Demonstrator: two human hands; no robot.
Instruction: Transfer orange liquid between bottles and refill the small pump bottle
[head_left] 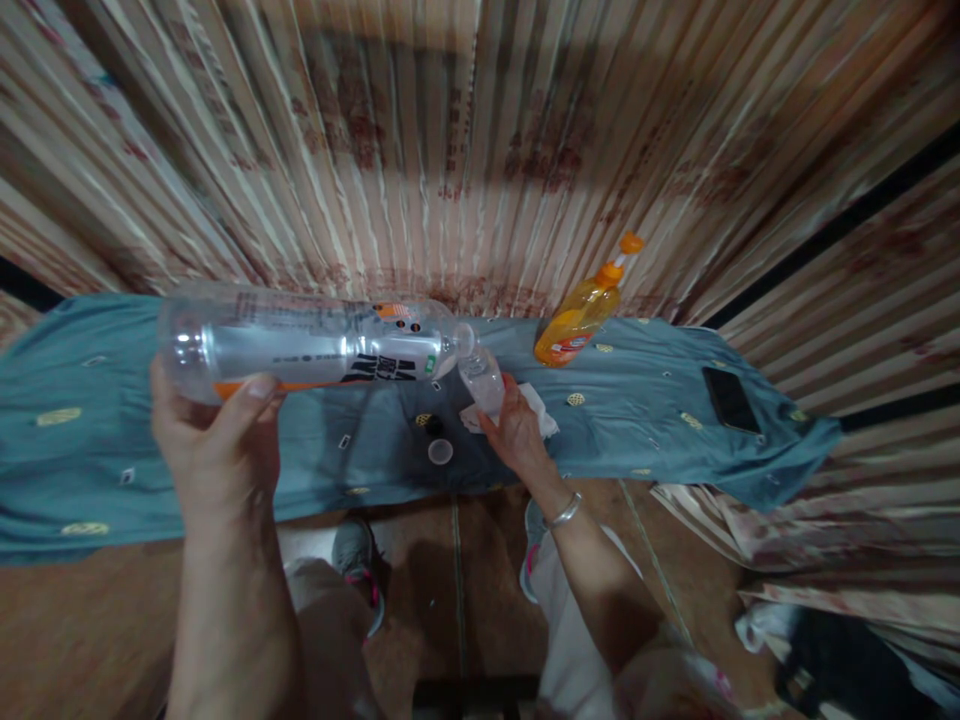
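Observation:
My left hand [225, 430] is closed around the base of a large clear plastic bottle [300, 345] with black lettering and an orange strip. The bottle lies nearly level in the air, its uncapped neck pointing right. In my right hand [517, 430] is a small clear bottle [484, 380], tilted, its mouth meeting the large bottle's neck. Whether the two rims touch or just overlap in view, I cannot tell. Beneath my right hand lies a crumpled white tissue [541, 408]. A small round translucent cap [440, 452] and a dark cap-like piece [434, 427] rest on the cloth nearby.
A yellow-orange pump bottle [577, 320] stands toward the back of the blue-green cloth [637, 430]. A black phone [730, 400] lies at the right end. Patterned curtains [450, 150] hang behind and at the sides. My feet are on the brown floor [420, 600] below.

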